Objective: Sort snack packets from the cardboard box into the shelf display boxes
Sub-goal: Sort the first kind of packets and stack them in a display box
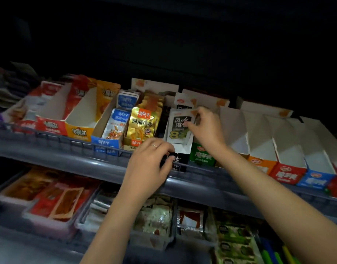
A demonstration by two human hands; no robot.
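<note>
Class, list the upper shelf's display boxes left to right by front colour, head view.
Red box, yellow box, blue box, gold box, black box (left hand grips it, right hand pinches its packet), green box, orange box, second red box, second blue box.

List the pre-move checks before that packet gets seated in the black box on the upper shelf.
1. Grip: right hand pinches the packet at its top corner: ok.
2. Support: left hand holds the front of the black box: ok.
3. Slot: packet stands in the black box, not the green box beside it: ok.
4. Facing: packet print faces front: ok.
5. Room behind the packet inside the box: cannot tell, the packet hides it.
6. Box square against the shelf rail: cannot tell, the left hand covers that edge.
</note>
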